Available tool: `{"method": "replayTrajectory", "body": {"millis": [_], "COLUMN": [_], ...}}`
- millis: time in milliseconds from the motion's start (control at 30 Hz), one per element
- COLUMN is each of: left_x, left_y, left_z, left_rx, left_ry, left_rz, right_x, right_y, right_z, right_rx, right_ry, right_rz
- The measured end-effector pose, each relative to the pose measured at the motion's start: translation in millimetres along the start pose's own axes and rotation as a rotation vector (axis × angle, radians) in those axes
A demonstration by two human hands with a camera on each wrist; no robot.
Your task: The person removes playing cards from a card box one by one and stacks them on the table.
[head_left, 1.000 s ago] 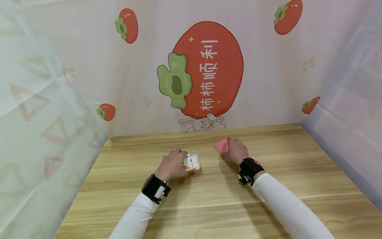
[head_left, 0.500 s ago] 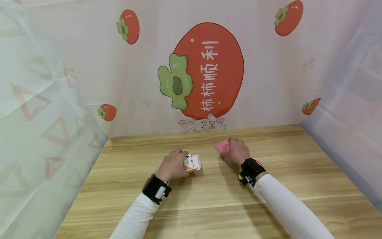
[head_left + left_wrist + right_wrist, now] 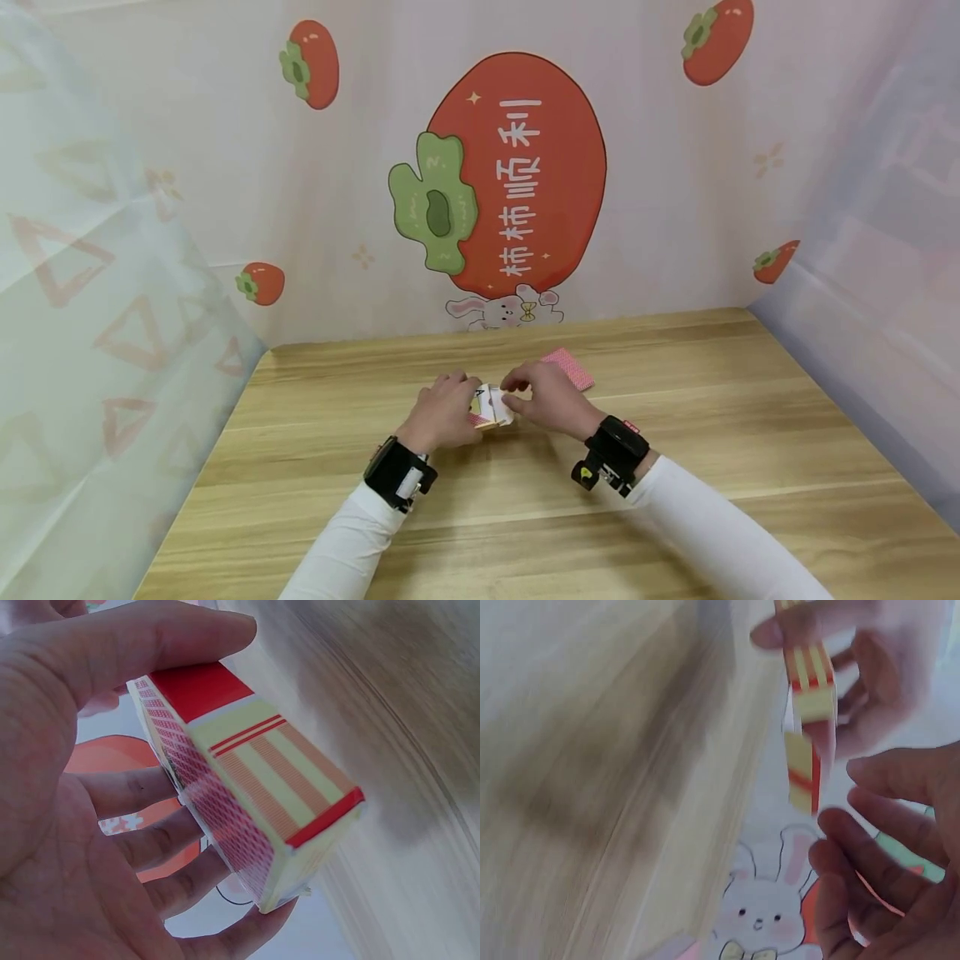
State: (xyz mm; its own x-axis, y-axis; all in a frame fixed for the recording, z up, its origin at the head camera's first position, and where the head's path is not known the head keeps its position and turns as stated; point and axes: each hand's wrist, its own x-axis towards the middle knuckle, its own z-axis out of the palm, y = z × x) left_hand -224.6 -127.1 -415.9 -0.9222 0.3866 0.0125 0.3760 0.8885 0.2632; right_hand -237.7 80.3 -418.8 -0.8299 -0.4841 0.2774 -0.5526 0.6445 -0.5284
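L hand [image 3: 438, 412] is gripping the card box [image 3: 491, 408] steady above the desk [image 3: 525, 517]; R hand [image 3: 543, 400] is pinching its flap, w/ the red-backed deck [image 3: 572, 369] lying just behind.

- A small screened-off tabletop booth, seemingly set up for recording, not a lived-in room.
- A light wooden table [image 3: 525, 517] lies under both hands.
- Beyond the hands hangs a printed backdrop [image 3: 517, 175] with a big persimmon, Chinese characters and a cartoon rabbit [image 3: 504, 310].
- Sheer patterned curtains [image 3: 97, 292] close both sides, left and right of the arms.
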Motion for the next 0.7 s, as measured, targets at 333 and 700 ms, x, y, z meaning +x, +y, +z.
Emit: {"method": "replayTrajectory", "body": {"millis": [333,700], "left_x": [-1.2,0.4], "left_y": [6.6,10.1], "left_z": [-2.7,-2.0], "left_rx": [0.011,0.042], "left_ry": [0.041,0.074], "left_rz": [0.047,0.14], "right_x": [1.4,0.1], "right_y": [-7.1,-2.7], "right_z": [8.6,15.2], "right_rx": [-0.018,0.113], "right_ry": [-0.024,0.005], "right_rz": [0.074,0.215]}}
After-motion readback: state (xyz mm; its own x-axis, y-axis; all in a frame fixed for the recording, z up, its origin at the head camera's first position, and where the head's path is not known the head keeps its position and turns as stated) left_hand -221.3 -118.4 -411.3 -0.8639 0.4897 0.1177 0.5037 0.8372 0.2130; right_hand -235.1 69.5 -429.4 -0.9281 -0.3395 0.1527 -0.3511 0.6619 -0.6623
